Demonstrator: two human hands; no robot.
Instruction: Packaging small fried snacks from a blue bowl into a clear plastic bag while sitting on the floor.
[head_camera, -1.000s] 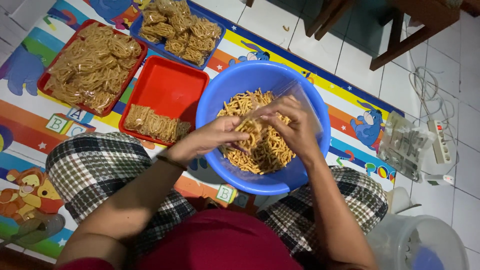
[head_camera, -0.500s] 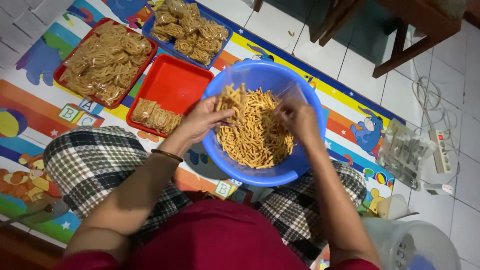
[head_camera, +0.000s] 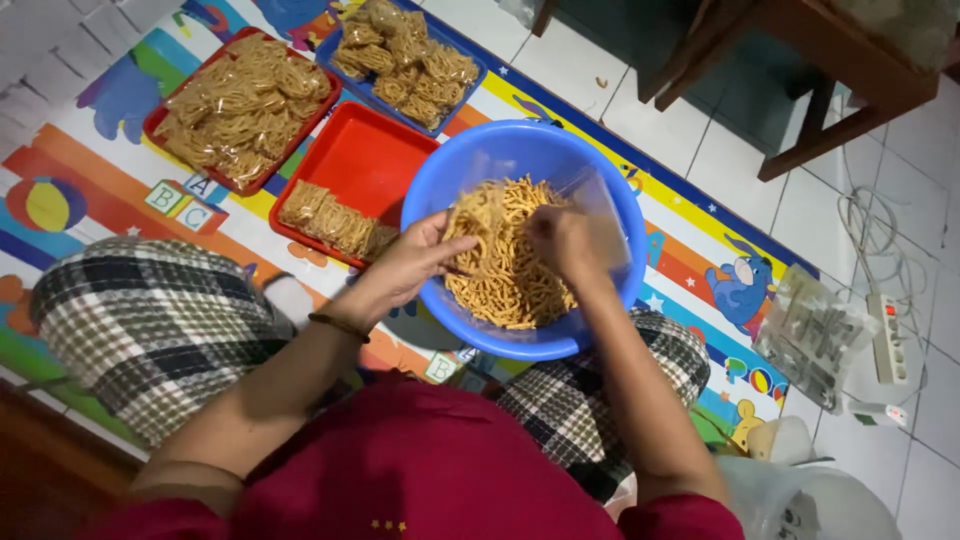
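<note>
Golden snack sticks (head_camera: 505, 265) heaped in the blue basin (head_camera: 440, 180), and the left hand (head_camera: 415, 262) has its fingers pinching a few at the pile's left edge. Right hand (head_camera: 560, 240) grips a clear plastic bag (head_camera: 600, 205) just above the heap, red tray (head_camera: 365, 165) alongside on the play mat (head_camera: 690, 255).

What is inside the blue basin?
The blue basin holds a heap of thin fried snack sticks. Both hands, left and right, reach in, with a clear plastic bag. The basin's bottom is covered.
</note>
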